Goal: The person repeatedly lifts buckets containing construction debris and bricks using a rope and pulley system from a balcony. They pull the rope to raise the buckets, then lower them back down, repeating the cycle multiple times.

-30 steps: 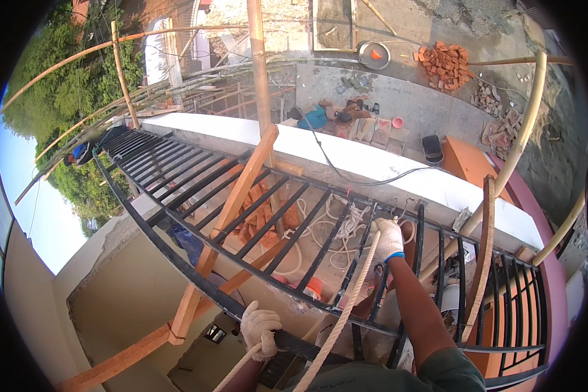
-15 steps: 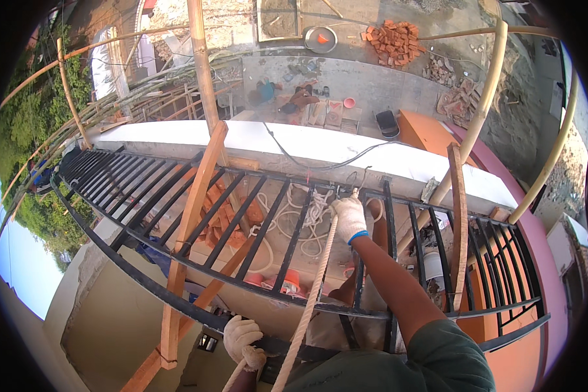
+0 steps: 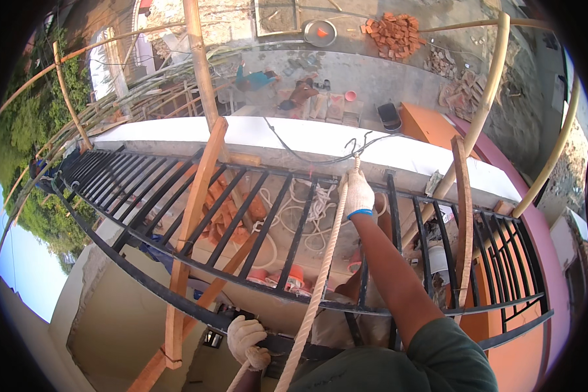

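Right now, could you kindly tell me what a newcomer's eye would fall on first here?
Probably the thick pale rope, running from the lower edge up to the gloved right hand, whose fingers close round it just below the white ledge. Next comes the long black metal railing sweeping across the middle, crossed by a slanting wooden beam. Beyond the ledge, an orange brick heap stands out near the top, right of centre.

Rope's [image 3: 317, 284] cream with a twisted spiral pattern. Left glove [image 3: 243, 336] and right glove [image 3: 357, 195] are both off-white, cuff [image 3: 359, 213] on the right's bright blue. Railing's [image 3: 394, 209] black, sleeve [image 3: 447, 349] dark green, ledge [image 3: 242, 130] white, brick pile [image 3: 393, 36] orange-red.
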Demonstrator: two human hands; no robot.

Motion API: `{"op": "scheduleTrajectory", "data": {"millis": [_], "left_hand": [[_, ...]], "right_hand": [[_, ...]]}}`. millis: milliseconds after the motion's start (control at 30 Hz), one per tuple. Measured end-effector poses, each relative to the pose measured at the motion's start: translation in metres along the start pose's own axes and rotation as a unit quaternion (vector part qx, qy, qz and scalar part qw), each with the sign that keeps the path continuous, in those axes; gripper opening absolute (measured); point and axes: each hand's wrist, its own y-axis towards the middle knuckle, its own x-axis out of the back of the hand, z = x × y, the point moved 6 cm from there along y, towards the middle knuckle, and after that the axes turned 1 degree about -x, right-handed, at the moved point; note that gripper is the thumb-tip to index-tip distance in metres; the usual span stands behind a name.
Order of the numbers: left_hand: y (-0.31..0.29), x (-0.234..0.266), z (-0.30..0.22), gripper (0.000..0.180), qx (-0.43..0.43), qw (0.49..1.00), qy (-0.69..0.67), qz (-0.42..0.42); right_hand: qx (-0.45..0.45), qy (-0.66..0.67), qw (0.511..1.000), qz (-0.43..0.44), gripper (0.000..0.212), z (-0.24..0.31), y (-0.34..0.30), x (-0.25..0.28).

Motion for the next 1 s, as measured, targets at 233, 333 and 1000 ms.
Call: {"op": "scheduleTrajectory", "data": {"millis": [233,333,1000], "left_hand": [[-0.001,0.000,0.001,0.022,0.019,1.000,-0.002,-0.020],[-0.002,0.001,0.002,0.025,0.015,0.999,-0.012,-0.028],[-0.006,0.010,0.013,0.034,0.061,0.997,-0.041,-0.017]], "right_hand": [[-0.111,0.120,0.986,0.039,0.020,-0.045,0.024,-0.027],[-0.043,0.028,0.998,-0.047,0.023,-0.019,0.027,0.007],[-0.083,0.308,0.943,-0.095,0.028,0.069,0.139,0.035]]}}
